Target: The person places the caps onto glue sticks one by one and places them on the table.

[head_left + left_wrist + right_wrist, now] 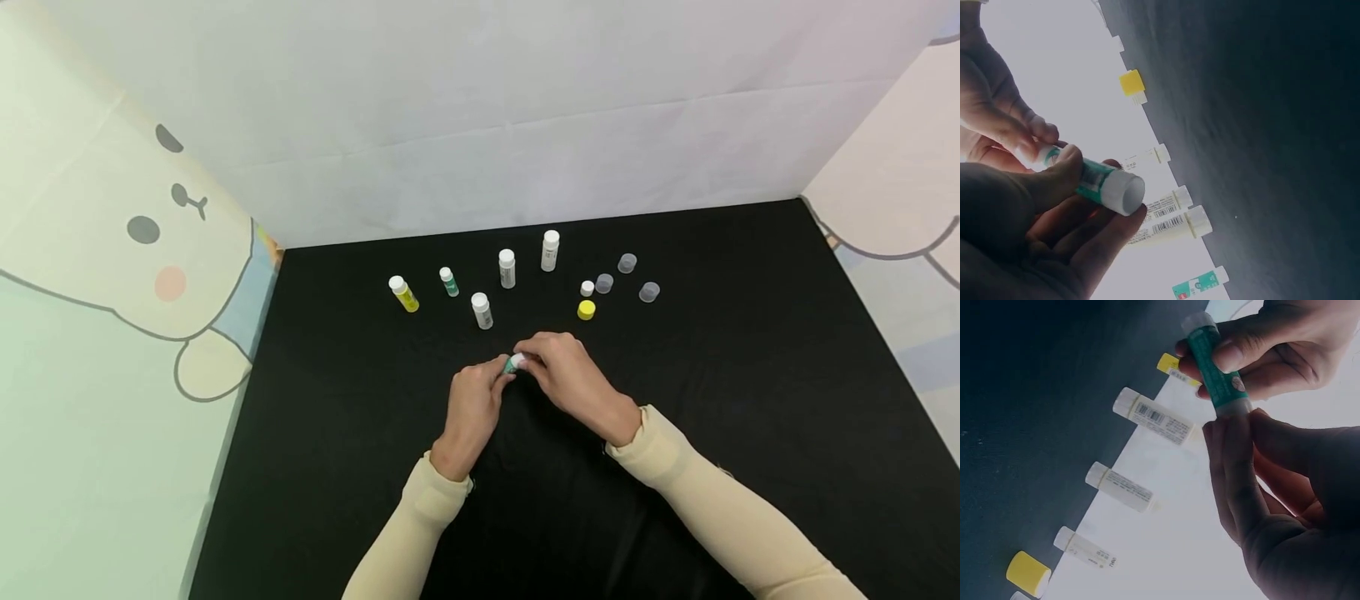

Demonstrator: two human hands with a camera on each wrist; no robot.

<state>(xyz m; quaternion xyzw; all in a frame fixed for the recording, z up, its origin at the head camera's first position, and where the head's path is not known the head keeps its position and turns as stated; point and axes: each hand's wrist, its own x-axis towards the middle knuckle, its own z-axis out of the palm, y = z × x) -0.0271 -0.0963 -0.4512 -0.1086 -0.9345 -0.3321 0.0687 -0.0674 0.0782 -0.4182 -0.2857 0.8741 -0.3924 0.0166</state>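
A small green-labelled glue stick (510,367) is between both hands above the black table. My left hand (472,404) grips its green body between thumb and fingers. With thumb and fingertips, my right hand (573,379) pinches the white cap (1235,409) at one end; the fingers partly cover that cap. The opposite white end (1125,194) points away from the right hand. Beyond the hands stand another green glue stick (451,284), a yellow one with a white top (406,296), and three white ones, the nearest white glue stick (482,312) just past the left hand.
Beyond the right hand lie a yellow cap (587,310), a small white cap (587,288) and three translucent caps, one translucent cap (649,292) farthest right. A white cloth wall (450,183) borders the back of the black table (337,442); printed panels flank it.
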